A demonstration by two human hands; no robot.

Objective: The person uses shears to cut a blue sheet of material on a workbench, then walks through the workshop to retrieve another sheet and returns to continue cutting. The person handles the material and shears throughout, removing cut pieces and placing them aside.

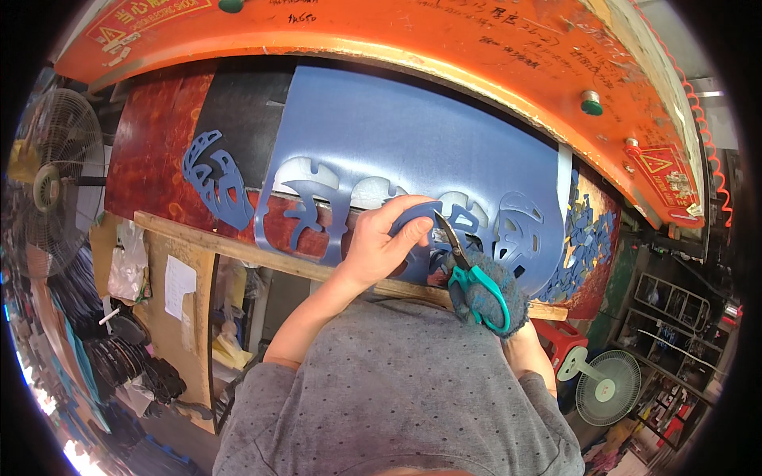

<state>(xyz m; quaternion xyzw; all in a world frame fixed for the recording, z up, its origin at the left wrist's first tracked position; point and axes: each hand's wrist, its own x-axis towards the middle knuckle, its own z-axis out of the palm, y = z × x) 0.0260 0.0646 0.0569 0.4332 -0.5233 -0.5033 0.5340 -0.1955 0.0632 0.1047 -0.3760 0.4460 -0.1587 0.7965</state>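
Note:
My left hand (375, 244) is bare and pinches a curved piece of blue sheet material (414, 213) between thumb and fingers, in front of my chest. A grey knitted glove covers my right hand (500, 289), which grips scissors (479, 284) with teal handles. Their metal blades point up and left, with the tips at the right end of the blue piece; I cannot tell whether they touch it. Beneath both hands lies a large blue sheet (397, 119) with shaped holes along its near edge. One lattice-like cut-out (516, 230) sits at the sheet's right end.
Cut blue pieces (230, 194) lie on the black and red board at left. Small blue scraps (589, 242) are heaped at right. An orange machine beam (381, 36) spans the far side overhead. Fans stand at far left (49, 186) and lower right (606, 387).

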